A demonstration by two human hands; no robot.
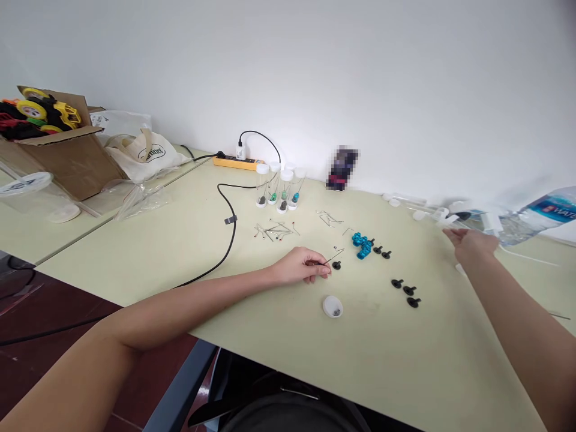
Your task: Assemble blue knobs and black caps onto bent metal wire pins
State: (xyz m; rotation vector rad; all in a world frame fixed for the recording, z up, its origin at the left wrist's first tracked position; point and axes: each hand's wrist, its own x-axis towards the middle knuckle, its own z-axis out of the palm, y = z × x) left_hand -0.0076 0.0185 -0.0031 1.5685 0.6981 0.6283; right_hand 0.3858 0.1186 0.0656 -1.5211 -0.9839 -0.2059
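Surface: one pale green tabletop [270,306], smooth, seen from where I stand with twelve o'clock at the white, plain wall [180,72]; dark red tiled floor [135,387] at eight. Hands, two, well apart: the left hand [302,266], taken as the dial's centre, pinches a thin metal rod [337,255], its tip just beside a black disc-and-stem piece [336,265]; the right hand [477,245], near three, is beside clear capped tubes [425,210], grip impossible to tell. At two, glossy blue pieces [362,243], rounded, clustered. Between three and four, three black pieces [409,290], matt, flat-headed. At five, a shallow white cap [329,302], round, holding small metallic bits. At ten, loose slender metal pins [274,230], some bead-ended. At eleven, upright transparent cylinders [261,186], white-capped; beyond, an orange power strip [225,161]. Toward ten, farther off, a brown cardboard box [74,165] and cream cloth bag [144,157]. Toward three, a crinkled clear plastic bottle [546,211].
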